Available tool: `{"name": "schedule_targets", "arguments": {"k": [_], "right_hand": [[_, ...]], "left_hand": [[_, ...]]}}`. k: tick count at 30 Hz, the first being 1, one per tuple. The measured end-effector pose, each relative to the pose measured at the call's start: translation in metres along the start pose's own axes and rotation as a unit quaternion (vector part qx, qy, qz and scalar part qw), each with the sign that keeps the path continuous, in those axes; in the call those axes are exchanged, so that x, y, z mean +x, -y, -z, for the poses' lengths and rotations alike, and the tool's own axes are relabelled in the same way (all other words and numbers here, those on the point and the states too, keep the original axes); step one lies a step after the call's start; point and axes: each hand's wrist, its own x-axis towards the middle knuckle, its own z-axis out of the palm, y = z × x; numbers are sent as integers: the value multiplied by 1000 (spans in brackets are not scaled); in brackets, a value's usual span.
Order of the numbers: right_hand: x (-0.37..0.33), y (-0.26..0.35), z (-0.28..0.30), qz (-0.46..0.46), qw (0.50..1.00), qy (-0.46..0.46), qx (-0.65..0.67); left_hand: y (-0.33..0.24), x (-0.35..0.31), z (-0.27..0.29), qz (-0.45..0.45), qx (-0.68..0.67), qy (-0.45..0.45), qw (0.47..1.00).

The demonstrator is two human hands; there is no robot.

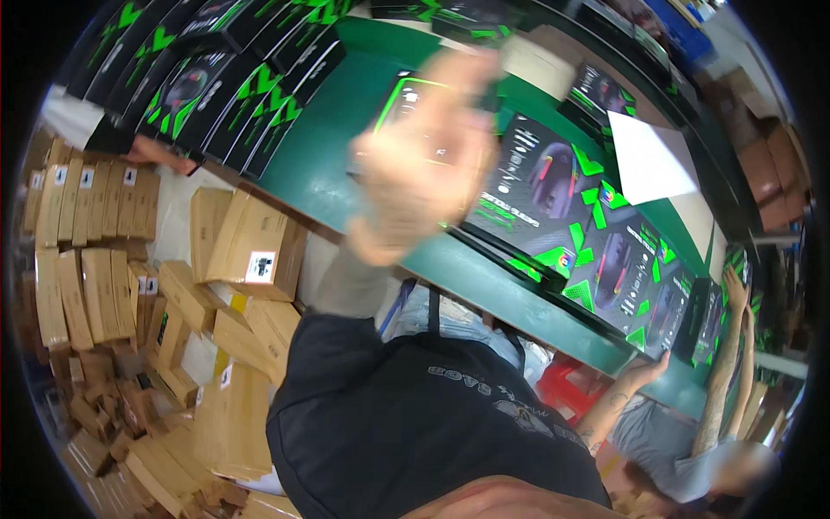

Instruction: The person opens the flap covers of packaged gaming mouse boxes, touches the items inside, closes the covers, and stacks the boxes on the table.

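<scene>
My left hand (428,160) is smeared by motion over the green table; its fingers cannot be made out. Beneath it, partly hidden, lies a black box (398,97) with a bright green outline; whether the hand touches it cannot be told. To the right, a row of black-and-green gaming mouse boxes (553,177) lies along the table, with pictures of a mouse on top. At the table's near edge my right hand (644,372) grips the near end of a gaming mouse box (612,264) in that row, its fingers partly hidden.
Stacked black-and-green boxes (216,99) fill the table's far left. A white sheet (648,156) lies beyond the row. Brown cartons (251,246) crowd the floor at left. Another person's hand (169,156) is at the left; another person's arms (722,372) reach in at the right.
</scene>
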Motion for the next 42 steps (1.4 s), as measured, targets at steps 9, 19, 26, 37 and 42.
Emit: {"name": "schedule_targets", "arguments": {"k": [9, 19, 26, 37, 42], "right_hand": [[17, 42, -27, -84, 925, 302, -216], [39, 32, -64, 7, 960, 271, -71], [179, 35, -161, 143, 962, 197, -123], [30, 22, -51, 72, 831, 245, -495], [11, 36, -76, 80, 817, 185, -541]], "left_hand": [[153, -33, 56, 408, -167, 267, 857], [153, 2, 33, 272, -373, 199, 864], [166, 144, -75, 246, -166, 162, 941], [30, -19, -97, -71, 66, 479, 873], [-30, -95, -166, -224, 121, 545, 799]]}}
